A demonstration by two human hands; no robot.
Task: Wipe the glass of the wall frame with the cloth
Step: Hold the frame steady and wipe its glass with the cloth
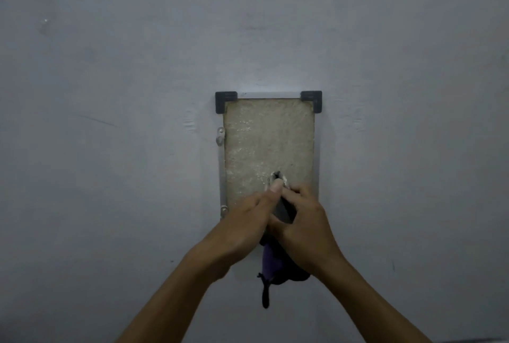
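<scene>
The wall frame (268, 150) hangs on the wall (110, 122). Both hands work at its lower edge: the right hand (303, 221) grips the dark cloth (272, 262), and the left hand (242, 221) presses a finger on the glass (267, 136). Wiping seems only begun; next, the strokes should go up toward the top corners.

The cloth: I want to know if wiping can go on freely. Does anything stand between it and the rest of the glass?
Nothing visible does. The cloth hangs under both hands at the frame's lower edge, and the glass above the left hand and right hand lies bare up to the black corner brackets.
</scene>
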